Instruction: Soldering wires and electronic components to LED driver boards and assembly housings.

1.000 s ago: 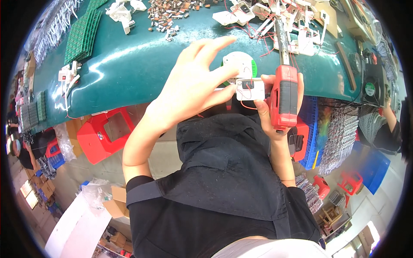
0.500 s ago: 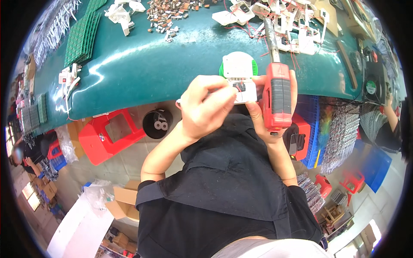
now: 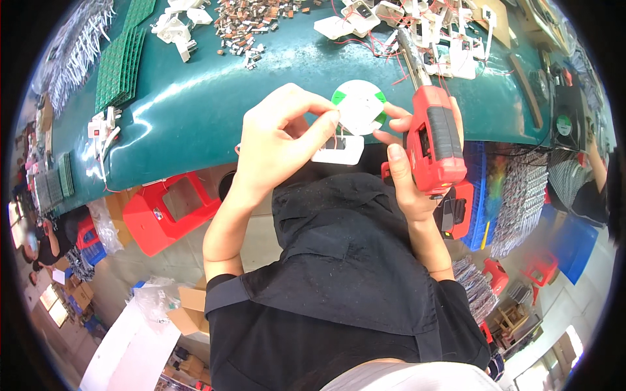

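**Hands, disc and red tool at the green table**

Head view. Left hand (image 3: 280,146): grip pinched the edge of a round white-and-green disc (image 3: 359,106), held just above the table (image 3: 195,111) edge. Small white square part (image 3: 338,149): hung just below the disc, beside the left fingers. Right hand (image 3: 407,176): grip wrapped around a red power tool (image 3: 435,143), forefinger touching the disc's right rim. Behind: white parts with red wires (image 3: 417,26), green boards (image 3: 120,65). Below the table: red stool (image 3: 166,212).

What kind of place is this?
Probably a small electronics assembly workshop: green circuit boards lie stacked on the teal workbench, white wired parts are heaped there, and the right hand holds a red power screwdriver.
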### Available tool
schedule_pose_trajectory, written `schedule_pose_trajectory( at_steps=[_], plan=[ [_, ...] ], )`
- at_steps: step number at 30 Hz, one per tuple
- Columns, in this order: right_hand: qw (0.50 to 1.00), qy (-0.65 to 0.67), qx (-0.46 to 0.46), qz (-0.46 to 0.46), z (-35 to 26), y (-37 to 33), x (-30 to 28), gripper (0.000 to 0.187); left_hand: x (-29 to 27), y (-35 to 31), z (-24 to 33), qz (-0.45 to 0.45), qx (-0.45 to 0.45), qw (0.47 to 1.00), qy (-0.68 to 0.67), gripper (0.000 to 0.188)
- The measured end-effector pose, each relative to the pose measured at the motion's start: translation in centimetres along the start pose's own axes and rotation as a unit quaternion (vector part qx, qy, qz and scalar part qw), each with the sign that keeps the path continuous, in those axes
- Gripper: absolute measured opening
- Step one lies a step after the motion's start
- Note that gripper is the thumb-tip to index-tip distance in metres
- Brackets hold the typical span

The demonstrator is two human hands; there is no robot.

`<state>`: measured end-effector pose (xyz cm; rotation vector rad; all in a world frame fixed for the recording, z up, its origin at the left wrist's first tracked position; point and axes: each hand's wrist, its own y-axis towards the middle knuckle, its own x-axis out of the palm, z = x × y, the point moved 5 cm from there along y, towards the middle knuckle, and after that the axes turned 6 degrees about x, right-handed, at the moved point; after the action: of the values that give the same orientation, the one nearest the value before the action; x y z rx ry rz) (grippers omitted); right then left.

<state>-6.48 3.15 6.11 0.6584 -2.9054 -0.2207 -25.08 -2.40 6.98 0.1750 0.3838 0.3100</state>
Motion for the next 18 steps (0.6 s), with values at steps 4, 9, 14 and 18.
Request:
schedule_pose_trajectory(
  at_steps=[4, 9, 14, 18],
  plan=[
    [1.000, 0.010, 0.010, -0.014, -0.2, 0.5, 0.2, 0.078, 0.2, 0.5, -0.1, 0.004, -0.095, 0.993, -0.073, 0.019],
    [0.999, 0.026, 0.029, 0.023, -1.7, 0.5, -1.5, 0.082, 0.7, 1.4, -0.3, -0.009, -0.098, 0.993, -0.071, 0.015],
    [0.999, 0.018, 0.036, 0.019, -3.7, -1.0, -5.0, 0.068, 0.7, 1.2, -0.9, -0.034, -0.084, 0.995, -0.032, 0.015],
    [0.993, 0.103, 0.020, -0.053, -3.3, -1.5, -5.0, 0.066, 1.1, 0.7, 0.3, -0.011, -0.001, 0.999, -0.050, 0.014]
  ],
)
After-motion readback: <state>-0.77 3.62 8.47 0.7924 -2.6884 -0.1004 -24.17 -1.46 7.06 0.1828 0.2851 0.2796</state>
